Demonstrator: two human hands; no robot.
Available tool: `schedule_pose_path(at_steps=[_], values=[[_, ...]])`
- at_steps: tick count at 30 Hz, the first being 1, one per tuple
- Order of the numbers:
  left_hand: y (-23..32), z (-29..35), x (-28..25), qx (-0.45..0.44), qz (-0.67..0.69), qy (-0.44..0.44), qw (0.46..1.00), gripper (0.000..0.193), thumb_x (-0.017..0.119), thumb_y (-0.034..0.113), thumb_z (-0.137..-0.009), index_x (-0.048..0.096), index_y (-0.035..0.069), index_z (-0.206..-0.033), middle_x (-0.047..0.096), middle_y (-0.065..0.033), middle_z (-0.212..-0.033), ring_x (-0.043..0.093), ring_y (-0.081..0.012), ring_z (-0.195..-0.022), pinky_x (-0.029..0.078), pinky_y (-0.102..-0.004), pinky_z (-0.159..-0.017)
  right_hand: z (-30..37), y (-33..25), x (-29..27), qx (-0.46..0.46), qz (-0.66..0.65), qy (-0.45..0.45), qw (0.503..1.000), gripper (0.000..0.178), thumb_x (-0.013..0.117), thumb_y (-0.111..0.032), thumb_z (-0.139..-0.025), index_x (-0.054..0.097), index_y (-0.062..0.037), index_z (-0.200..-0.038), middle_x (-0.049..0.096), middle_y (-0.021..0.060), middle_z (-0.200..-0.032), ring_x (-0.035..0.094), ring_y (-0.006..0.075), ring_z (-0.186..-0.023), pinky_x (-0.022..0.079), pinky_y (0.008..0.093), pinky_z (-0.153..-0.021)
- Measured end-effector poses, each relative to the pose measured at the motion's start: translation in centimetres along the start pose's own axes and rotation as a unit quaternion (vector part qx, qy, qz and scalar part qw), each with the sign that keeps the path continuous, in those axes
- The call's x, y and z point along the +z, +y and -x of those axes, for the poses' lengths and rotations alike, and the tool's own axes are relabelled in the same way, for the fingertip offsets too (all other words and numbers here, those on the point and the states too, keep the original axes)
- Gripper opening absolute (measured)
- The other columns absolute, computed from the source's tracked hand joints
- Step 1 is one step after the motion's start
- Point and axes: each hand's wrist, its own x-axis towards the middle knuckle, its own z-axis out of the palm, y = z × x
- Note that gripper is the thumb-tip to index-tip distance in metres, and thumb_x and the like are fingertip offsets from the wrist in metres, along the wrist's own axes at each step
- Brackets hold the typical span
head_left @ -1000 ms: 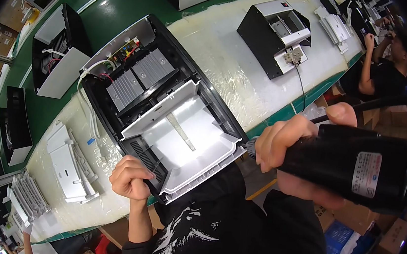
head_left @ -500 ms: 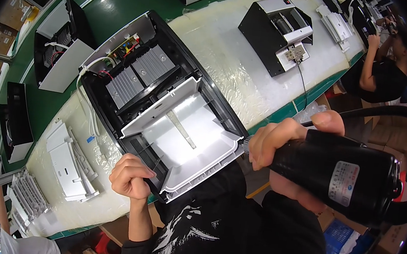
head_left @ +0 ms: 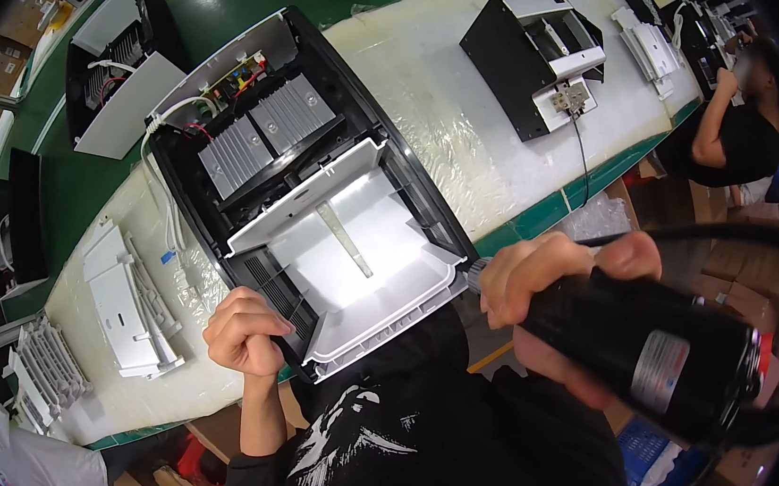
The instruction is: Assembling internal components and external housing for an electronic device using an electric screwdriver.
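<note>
A black housing (head_left: 349, 87) with finned metal heat sinks (head_left: 274, 122), wiring and a white tray-like compartment (head_left: 340, 257) lies tilted in front of me, its near edge against my body. My right hand (head_left: 555, 298) is wrapped round a black corded electric screwdriver (head_left: 626, 344). Its tip end meets the right near corner of the housing, where the bit itself is hidden. At the left near corner my left hand (head_left: 247, 331) is closed, its thumb against the housing's edge. Whatever may be inside those fingers is hidden.
White plastic panels (head_left: 126, 310) and a stack of slatted white parts (head_left: 53, 374) lie at the left. Another black-and-white unit (head_left: 522, 67) stands on the film-covered table at right. More housings (head_left: 127, 73) sit on the green belt (head_left: 215, 6). A co-worker (head_left: 724, 136) sits far right.
The view has shifted slightly, so the table and housing appear a little higher and farther left. The screwdriver's rear end has dipped a little. Both hands keep their hold and place on the housing.
</note>
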Motion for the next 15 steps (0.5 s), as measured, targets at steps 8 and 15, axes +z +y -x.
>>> schedule_pose_path(at_steps=[8,15], values=[[-0.3,0.2,-0.1,0.017,0.009,-0.006,1.0,0.019,0.038,-0.011,-0.065,0.051,0.0,-0.058,0.049,-0.0067,-0.048,0.045,-0.0131,-0.041,0.033,-0.0215,-0.041,0.1,-0.4,-0.4,0.047,0.0,-0.036,0.998,0.083,0.071,-0.055,-0.07,0.024,-0.0155,-0.125,0.055,0.0125,-0.074,0.055,0.0232,-0.055,0.045,0.0344,-0.049],[-0.5,0.4,-0.2,0.015,0.008,0.004,1.0,0.019,0.038,-0.011,-0.065,0.051,0.0,-0.057,0.048,-0.0063,-0.049,0.045,-0.0131,-0.041,0.033,-0.0215,-0.04,-2.0,-1.2,-1.9,0.079,0.014,-0.167,0.983,0.079,0.068,-0.058,-0.073,0.028,-0.014,-0.125,0.054,0.0122,-0.072,0.055,0.0233,-0.057,0.046,0.0349,-0.05]])
